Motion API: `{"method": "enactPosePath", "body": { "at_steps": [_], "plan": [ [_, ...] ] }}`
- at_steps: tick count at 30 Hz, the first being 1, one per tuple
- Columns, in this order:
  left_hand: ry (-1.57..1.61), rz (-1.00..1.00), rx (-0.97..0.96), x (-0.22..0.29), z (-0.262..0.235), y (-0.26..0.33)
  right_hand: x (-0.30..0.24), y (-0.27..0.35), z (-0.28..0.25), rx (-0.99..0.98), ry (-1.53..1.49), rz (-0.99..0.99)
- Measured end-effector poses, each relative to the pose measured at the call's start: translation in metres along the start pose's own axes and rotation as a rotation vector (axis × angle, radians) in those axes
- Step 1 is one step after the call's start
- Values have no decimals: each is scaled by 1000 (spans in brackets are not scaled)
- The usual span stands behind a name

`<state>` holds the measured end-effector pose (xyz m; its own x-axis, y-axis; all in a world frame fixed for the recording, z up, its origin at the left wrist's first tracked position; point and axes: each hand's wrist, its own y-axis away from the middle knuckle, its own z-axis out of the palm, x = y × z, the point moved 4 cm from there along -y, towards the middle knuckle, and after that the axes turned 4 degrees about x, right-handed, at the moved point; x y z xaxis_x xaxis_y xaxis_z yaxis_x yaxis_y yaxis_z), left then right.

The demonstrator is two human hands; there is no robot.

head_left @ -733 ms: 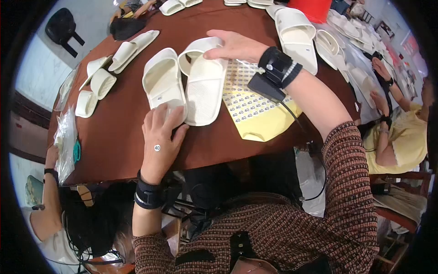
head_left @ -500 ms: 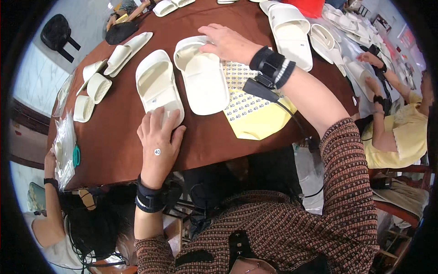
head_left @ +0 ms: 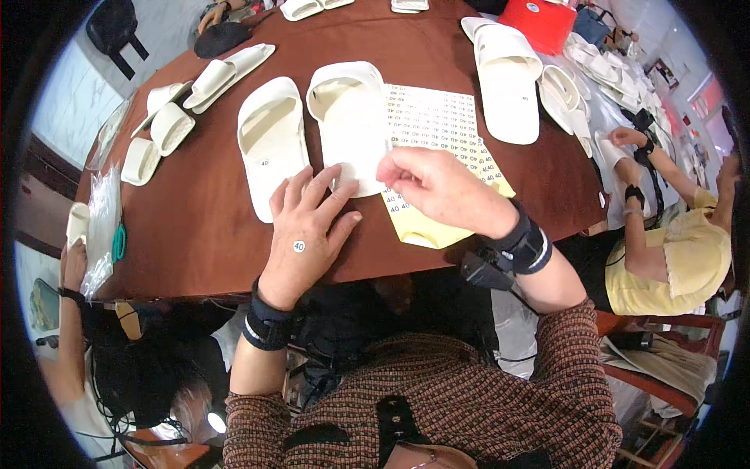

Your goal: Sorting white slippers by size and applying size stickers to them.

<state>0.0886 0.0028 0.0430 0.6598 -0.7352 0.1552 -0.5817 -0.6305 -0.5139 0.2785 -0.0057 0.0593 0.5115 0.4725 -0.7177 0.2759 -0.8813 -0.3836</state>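
Two white slide sandals are laid side by side on the brown table (head_left: 195, 234), toes pointing away. The left sandal (head_left: 269, 144) is touched at its near end by the spread fingers of the left hand (head_left: 301, 234), apparently to keep it from sliding; a small round sticker (head_left: 298, 246) is carried on the back of that hand. The right sandal (head_left: 348, 125) overlaps a yellow-backed sticker sheet (head_left: 441, 141), kept close, seemingly for easy reach. The right hand (head_left: 437, 187) is held over the sheet's near edge, fingertips pressed together as if pinching; what is pinched cannot be made out. More white sandals (head_left: 508, 86) lie farther off.
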Motion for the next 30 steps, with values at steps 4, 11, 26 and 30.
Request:
{"method": "enactPosePath", "body": {
  "at_steps": [4, 11, 26, 30],
  "plan": [
    [-1, 0, 29, 1, -1, 1, 1, 23, 9, 103, -1, -40],
    [28, -9, 23, 2, -3, -3, 1, 31, 16, 169, 89, -148],
    [113, -49, 52, 6, -3, -2, -1, 31, 20, 105, 145, -187],
    [118, -36, 89, 6, -1, -2, 0, 31, 19, 107, 131, -176]
  ]
}}
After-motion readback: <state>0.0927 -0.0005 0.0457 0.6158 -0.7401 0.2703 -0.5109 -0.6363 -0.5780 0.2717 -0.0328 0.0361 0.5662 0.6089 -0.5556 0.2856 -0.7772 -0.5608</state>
